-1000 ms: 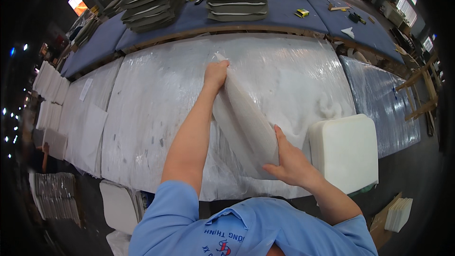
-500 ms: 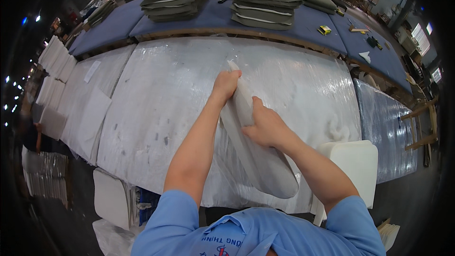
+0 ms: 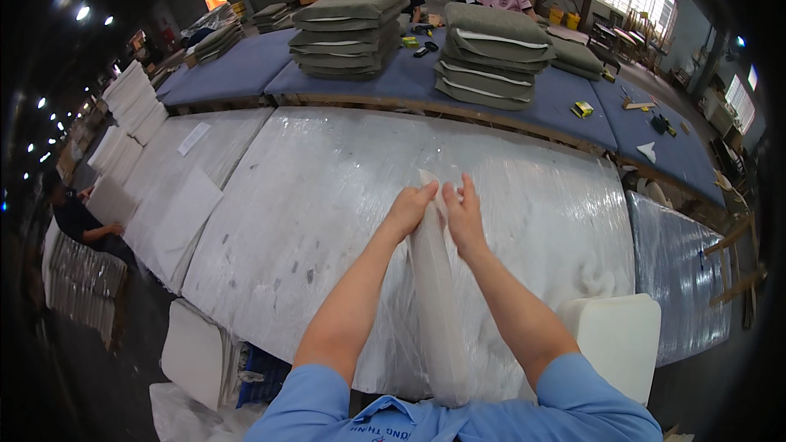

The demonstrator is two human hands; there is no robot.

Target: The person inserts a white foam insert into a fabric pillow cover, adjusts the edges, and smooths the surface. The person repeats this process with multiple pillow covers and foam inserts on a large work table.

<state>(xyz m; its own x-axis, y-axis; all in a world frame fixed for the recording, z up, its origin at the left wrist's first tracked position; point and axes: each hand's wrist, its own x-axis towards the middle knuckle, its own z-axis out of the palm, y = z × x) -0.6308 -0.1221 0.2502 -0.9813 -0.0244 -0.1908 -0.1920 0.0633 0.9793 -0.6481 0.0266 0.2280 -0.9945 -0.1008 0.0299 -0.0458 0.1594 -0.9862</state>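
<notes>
A pale grey, cloth-covered cushion (image 3: 438, 303) stands on its narrow edge, running from my shirt front toward the middle of the plastic-wrapped work surface (image 3: 311, 188). My left hand (image 3: 412, 209) is closed on its far end, where a small pointed flap of cloth sticks up. Just right of that same end is my right hand (image 3: 464, 217), its fingers stretched and apart. Whether the right hand touches the cloth I cannot tell.
White cushion-shaped pads are stacked by my right (image 3: 614, 336) and left (image 3: 192, 352) sides. Beyond the wrapped surface, a blue padded table (image 3: 368, 94) carries stacks of olive cushions (image 3: 495, 53). A person (image 3: 82, 217) handles white sheets at far left; others stand at the back.
My right hand has come off the cushion's side and up toward its far end, fingers now spread. The cushion has turned more upright and closer to my body. My view has tipped up.
</notes>
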